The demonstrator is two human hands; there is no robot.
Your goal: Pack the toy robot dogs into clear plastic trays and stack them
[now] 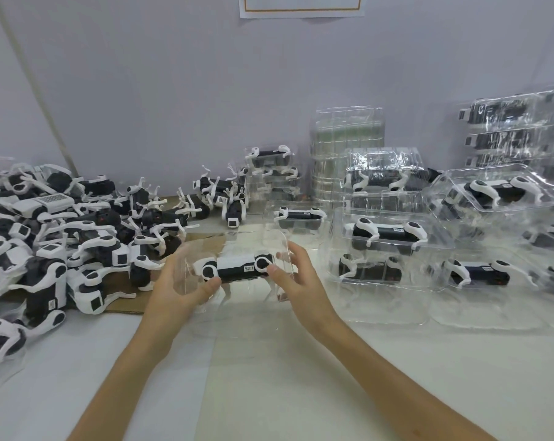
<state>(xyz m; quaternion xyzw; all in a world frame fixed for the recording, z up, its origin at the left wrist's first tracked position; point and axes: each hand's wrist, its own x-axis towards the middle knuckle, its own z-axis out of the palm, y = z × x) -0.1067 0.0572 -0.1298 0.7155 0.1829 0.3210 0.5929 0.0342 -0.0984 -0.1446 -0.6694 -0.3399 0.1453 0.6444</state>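
Observation:
A black-and-white toy robot dog (237, 268) lies on its side inside a clear plastic tray (237, 310) at the table's middle. My left hand (177, 288) holds the tray's left end, thumb by the dog's left leg joint. My right hand (296, 278) holds the right end, its thumb pressing the dog's right leg joint. A large heap of loose robot dogs (62, 237) fills the left side. Packed trays (387, 237) stand stacked at the right.
A tall stack of empty clear trays (345, 148) stands at the back by the wall. More packed trays (511, 135) rise at the far right, and a few (271, 163) at the back centre. Brown cardboard (126, 300) lies under the heap.

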